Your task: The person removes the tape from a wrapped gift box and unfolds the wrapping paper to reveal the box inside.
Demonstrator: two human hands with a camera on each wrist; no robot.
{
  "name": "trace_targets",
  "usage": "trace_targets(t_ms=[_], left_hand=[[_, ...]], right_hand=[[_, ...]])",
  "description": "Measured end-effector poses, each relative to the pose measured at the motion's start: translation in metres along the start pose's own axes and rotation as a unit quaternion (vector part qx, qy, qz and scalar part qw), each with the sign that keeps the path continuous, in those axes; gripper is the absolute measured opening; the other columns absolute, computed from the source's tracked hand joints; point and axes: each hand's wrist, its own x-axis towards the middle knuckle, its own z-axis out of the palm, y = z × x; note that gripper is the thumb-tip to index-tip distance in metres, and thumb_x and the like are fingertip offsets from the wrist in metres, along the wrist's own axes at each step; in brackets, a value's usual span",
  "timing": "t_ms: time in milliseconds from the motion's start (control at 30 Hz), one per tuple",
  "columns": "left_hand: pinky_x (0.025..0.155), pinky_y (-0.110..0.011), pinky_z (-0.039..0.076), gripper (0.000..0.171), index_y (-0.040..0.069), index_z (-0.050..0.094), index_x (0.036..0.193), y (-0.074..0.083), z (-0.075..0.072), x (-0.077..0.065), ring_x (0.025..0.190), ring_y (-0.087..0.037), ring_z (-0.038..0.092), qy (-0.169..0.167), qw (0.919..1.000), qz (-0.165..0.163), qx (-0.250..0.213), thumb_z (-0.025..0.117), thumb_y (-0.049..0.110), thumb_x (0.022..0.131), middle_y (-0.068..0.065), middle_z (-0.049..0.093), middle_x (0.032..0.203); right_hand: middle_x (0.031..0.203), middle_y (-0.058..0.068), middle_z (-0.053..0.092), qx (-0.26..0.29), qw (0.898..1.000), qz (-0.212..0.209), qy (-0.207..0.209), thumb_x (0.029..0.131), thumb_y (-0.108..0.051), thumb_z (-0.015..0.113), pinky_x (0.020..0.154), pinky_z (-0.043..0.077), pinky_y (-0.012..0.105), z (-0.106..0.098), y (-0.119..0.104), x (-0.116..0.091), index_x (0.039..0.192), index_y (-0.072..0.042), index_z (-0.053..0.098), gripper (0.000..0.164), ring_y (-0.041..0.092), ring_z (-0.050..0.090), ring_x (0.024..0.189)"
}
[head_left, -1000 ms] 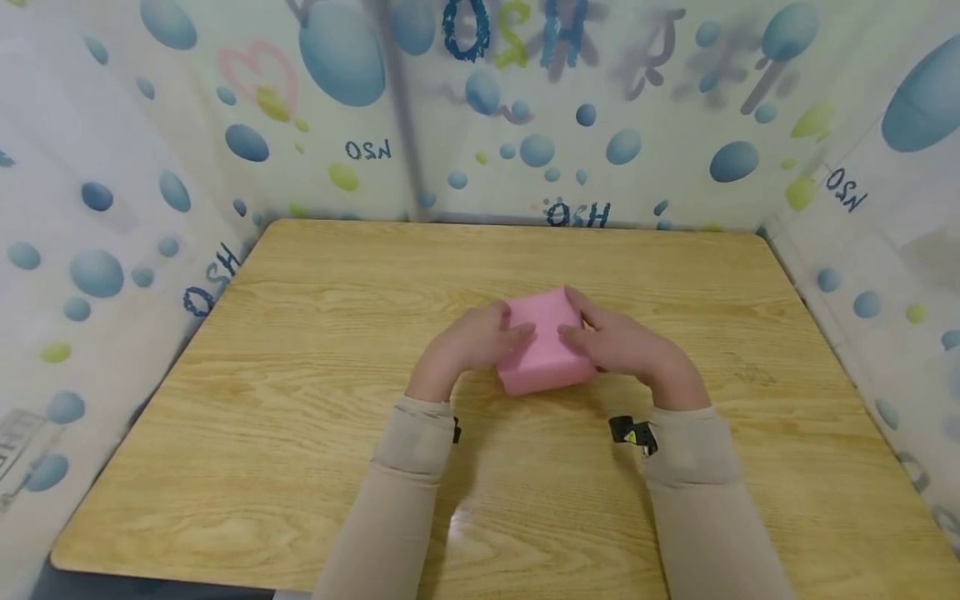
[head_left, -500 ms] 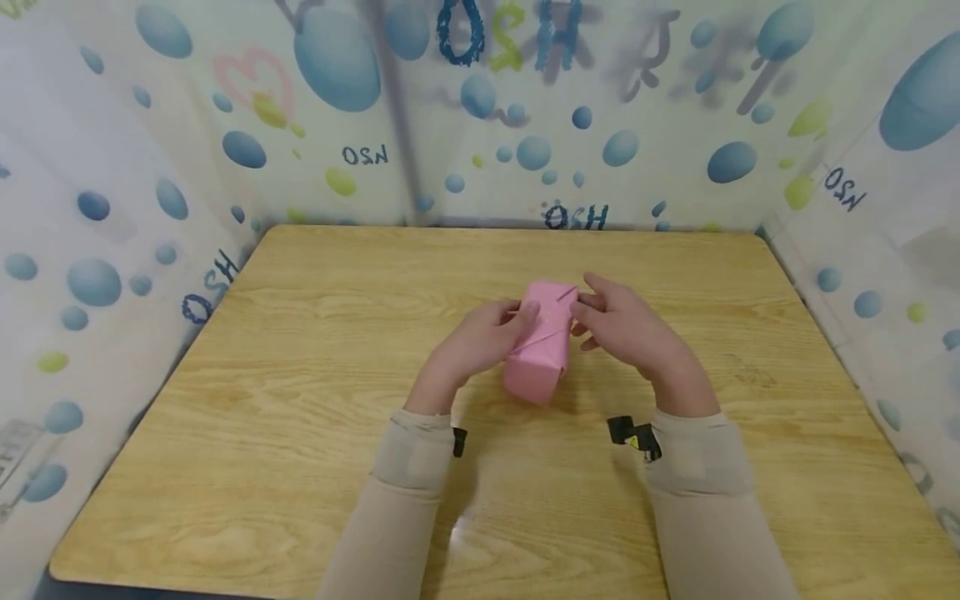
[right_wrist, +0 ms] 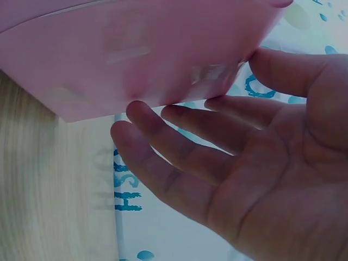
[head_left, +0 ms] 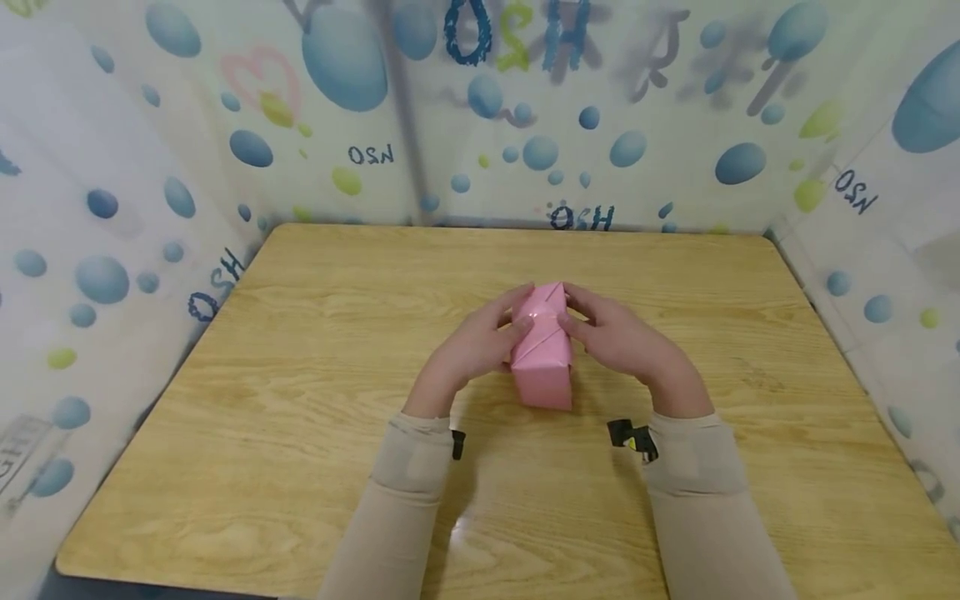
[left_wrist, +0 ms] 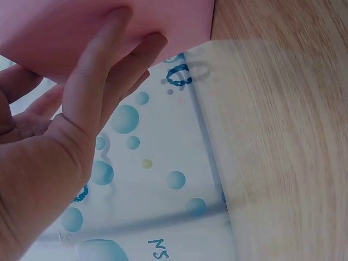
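Observation:
In the head view, a pink paper-wrapped box [head_left: 543,385] stands near the middle of the table, its narrow top crossed by slanting paper folds. My left hand [head_left: 474,343] grips its left side, thumb on the top edge. From the right, my right hand [head_left: 626,337] holds it with thumb at the top edge and fingers along the side. The left wrist view shows the left fingers [left_wrist: 89,81] against a smooth pink face. Shiny patches like clear tape [right_wrist: 209,72] mark the face in the right wrist view, where the right fingertips [right_wrist: 142,111] lie at its lower edge.
A wood-grain table [head_left: 337,333] lies under both hands. Printed curtains [head_left: 637,100] with blue bubbles and lettering rise behind it and at both sides. Dark wrist devices [head_left: 632,439] sit at the sleeve cuffs.
The box has turned from its broad face showing to a narrow folded side on top, then straightened a little. The right hand's fingers, lifted half a second ago, are back on it.

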Motion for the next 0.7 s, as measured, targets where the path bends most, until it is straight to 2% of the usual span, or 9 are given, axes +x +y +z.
trace_targets(t_ms=[133,267,367,533,700], left_hand=[[0.086,-0.041,0.065,0.056,0.037,0.032,0.167,-0.001,0.000,0.000,0.129,-0.028,0.065,0.000,1.0000,-0.001,-0.002,0.048,0.031,0.114,-0.009,0.042,0.170],[0.088,-0.042,0.064,0.056,0.037,0.032,0.167,-0.002,-0.001,-0.001,0.131,-0.027,0.064,0.003,1.0000,0.001,0.002,0.047,0.031,0.114,-0.009,0.043,0.169],[0.091,-0.042,0.063,0.055,0.034,0.032,0.167,-0.003,-0.003,-0.003,0.131,-0.028,0.062,0.006,1.0000,0.002,0.006,0.047,0.030,0.114,-0.009,0.044,0.167],[0.088,-0.036,0.057,0.055,0.027,0.030,0.168,-0.004,-0.006,-0.004,0.118,-0.028,0.061,0.015,0.9997,0.014,0.015,0.045,0.026,0.115,-0.010,0.047,0.160],[0.082,-0.031,0.055,0.055,0.025,0.029,0.168,-0.006,-0.008,-0.007,0.106,-0.025,0.062,0.010,0.9995,0.019,-0.023,0.042,0.021,0.115,-0.015,0.049,0.154]], right_hand=[[0.178,0.014,0.021,0.015,1.000,0.015,-0.012,0.116,-0.035,0.041,0.123,0.038,0.060,0.001,0.001,0.000,0.172,-0.016,0.015,0.065,0.038,0.024,0.164],[0.179,0.015,0.019,0.015,0.999,0.020,-0.023,0.116,-0.034,0.037,0.120,0.044,0.060,0.003,0.003,0.001,0.173,-0.018,0.012,0.064,0.039,0.037,0.158],[0.178,0.016,0.020,-0.004,0.999,0.017,-0.033,0.117,-0.035,0.035,0.124,0.037,0.063,0.006,0.006,0.002,0.173,-0.017,0.012,0.063,0.041,0.036,0.158],[0.177,0.020,0.019,-0.035,0.998,0.017,-0.049,0.116,-0.042,0.036,0.130,0.021,0.065,0.009,0.011,0.004,0.172,-0.011,0.011,0.069,0.044,0.018,0.164],[0.177,0.021,0.018,-0.027,0.997,0.022,-0.063,0.114,-0.050,0.036,0.130,0.020,0.065,0.009,0.014,0.005,0.172,-0.011,0.008,0.075,0.045,0.017,0.164]])
